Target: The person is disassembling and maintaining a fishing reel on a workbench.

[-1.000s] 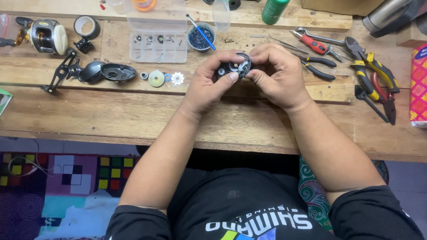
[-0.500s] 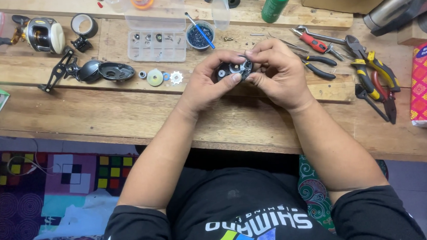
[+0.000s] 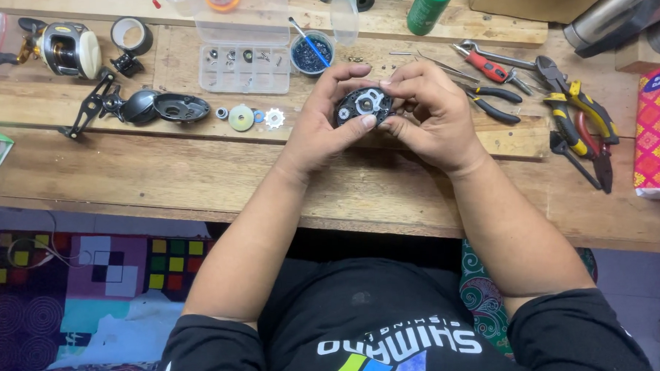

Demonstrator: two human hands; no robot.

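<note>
Two hands engaged: open reel frame (image 3: 364,107) is gripped by left hand (image 3: 321,127); inner part is pinched by right hand (image 3: 433,116); careful seating judged next.

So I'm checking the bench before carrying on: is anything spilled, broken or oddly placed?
Nothing stands out. Both hands, left hand and right hand, hold the opened reel body. Loose gears lie in a row on the wooden bench; pliers lie flat on the right.
</note>
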